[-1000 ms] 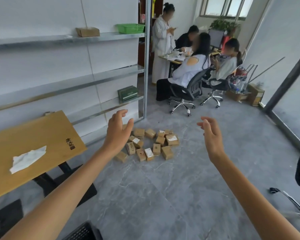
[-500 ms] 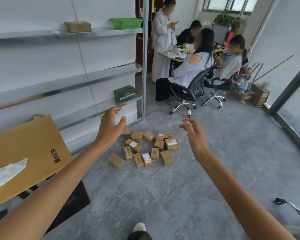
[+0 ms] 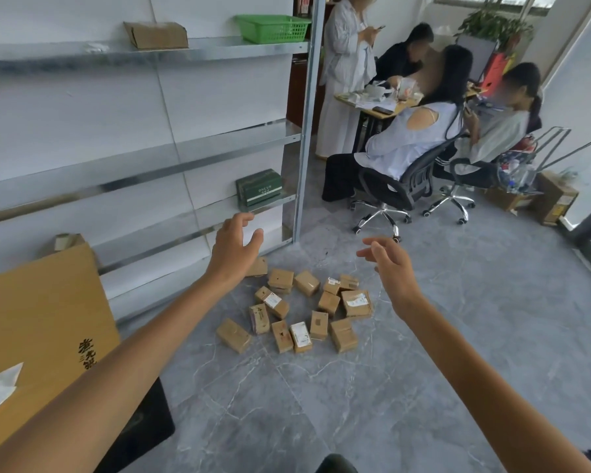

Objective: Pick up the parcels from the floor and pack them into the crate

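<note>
Several small brown cardboard parcels [image 3: 301,308] lie scattered on the grey tiled floor ahead of me, some with white labels. My left hand [image 3: 232,247] is stretched out above the pile's left edge, fingers spread and empty. My right hand [image 3: 391,268] reaches out to the right of the pile, also with fingers apart and holding nothing. Both hands are in the air, clear of the parcels. A green plastic crate [image 3: 273,28] stands on the top shelf at the back.
A metal shelving unit [image 3: 185,155] runs along the left wall, bearing a cardboard box [image 3: 156,35] and a green box [image 3: 259,187]. A wooden table [image 3: 38,322] with a tissue stands at my left. Several people sit on office chairs [image 3: 400,186] at the back right.
The view has moved closer to the parcels and the shelf. Both hands have drifted forward over the pile and a little nearer each other; they remain empty.
</note>
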`<state>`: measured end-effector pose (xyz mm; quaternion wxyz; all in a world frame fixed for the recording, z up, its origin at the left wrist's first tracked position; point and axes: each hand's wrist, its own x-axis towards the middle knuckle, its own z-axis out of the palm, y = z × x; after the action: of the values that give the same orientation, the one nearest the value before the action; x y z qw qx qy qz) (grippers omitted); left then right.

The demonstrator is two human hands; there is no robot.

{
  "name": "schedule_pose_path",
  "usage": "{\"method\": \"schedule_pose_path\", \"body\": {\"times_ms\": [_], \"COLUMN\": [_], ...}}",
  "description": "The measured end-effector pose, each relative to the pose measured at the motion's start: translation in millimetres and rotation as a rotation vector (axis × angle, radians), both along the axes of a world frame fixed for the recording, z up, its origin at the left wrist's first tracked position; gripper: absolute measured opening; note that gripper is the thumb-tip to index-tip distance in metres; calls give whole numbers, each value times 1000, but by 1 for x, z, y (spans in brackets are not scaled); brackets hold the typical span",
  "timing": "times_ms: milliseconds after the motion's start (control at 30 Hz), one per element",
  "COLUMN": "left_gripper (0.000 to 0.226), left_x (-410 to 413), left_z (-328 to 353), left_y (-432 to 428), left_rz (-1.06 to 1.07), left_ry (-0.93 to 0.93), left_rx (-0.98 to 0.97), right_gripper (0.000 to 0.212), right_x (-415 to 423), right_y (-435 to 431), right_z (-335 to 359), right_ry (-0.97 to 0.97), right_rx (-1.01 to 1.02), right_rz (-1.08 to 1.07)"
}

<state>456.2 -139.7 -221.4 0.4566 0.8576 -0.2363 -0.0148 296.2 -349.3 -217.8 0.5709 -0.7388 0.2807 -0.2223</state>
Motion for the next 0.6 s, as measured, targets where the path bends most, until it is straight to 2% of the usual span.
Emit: {"method": "schedule_pose_path", "body": {"times_ms": [133, 333, 600], "left_gripper": [39, 44, 38], "left_x": [36, 109, 213], "left_z": [-15, -28, -42], "left_y": [-45, -112, -147], "left_rz": [-25, -88, 146], "left_ry": [11, 32, 144], "left_rx": [60, 68, 41], "right_gripper": [26, 28, 28], "right_x": [63, 166, 273], "right_y": [-32, -88, -168], "right_z": [-12, -26, -52], "right_ry": [26, 73, 184], "right_rx": [34, 13, 63], "right_rz": [10, 145, 248]}}
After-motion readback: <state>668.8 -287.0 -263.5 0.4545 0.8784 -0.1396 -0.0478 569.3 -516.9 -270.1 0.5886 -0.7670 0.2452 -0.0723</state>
